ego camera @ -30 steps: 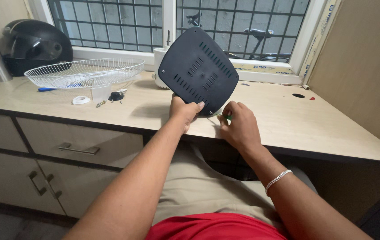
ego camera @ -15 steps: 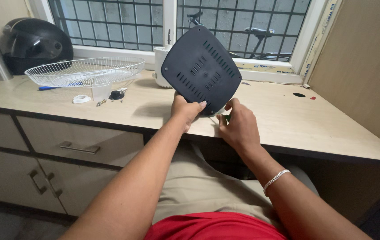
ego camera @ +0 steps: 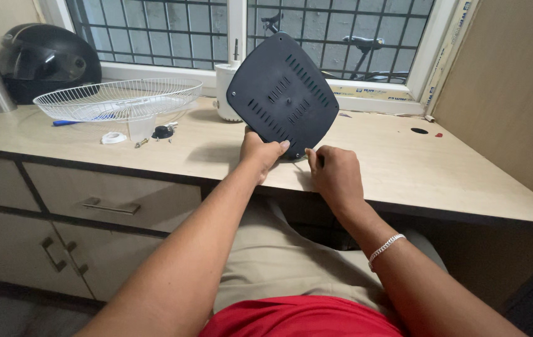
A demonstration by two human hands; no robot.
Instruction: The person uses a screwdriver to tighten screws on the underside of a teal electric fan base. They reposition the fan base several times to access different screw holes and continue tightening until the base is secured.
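Nearest the camera, a red shirt hem and beige trousers were seen below the bench (ego camera: 404, 181) edge. The left hand (ego camera: 260, 153) was closed on the lower left edge of a dark base plate (ego camera: 282, 93), its grip pinching the rim with the thumb laid over the front face. The right hand (ego camera: 335, 175) was curled just right of the plate's lower corner; its fingers were pressed together around something thin, but what was held could not be told. A silver bracelet (ego camera: 386, 248) was worn on that wrist.

The base plate was held tilted up on its lower edge at the front of the bench, its slotted underside turned toward the camera. Right of the plate, the bench top lay open as far as the side wall, with only a dark round mark (ego camera: 418, 131) and a small red speck near it.

Left of the plate, a white wire fan guard (ego camera: 117, 100) lay like a shallow bowl over a clear cup, with a white ring (ego camera: 113, 138), a black knob (ego camera: 163, 132) and a screw just beside it. Behind the plate a white cylinder (ego camera: 224, 93) stood against the window sill. Far left of the plate, a black helmet (ego camera: 45, 59) rested by the barred window (ego camera: 341, 31). A strip of yellow printed tape (ego camera: 372, 95) ran along the sill right of the plate.
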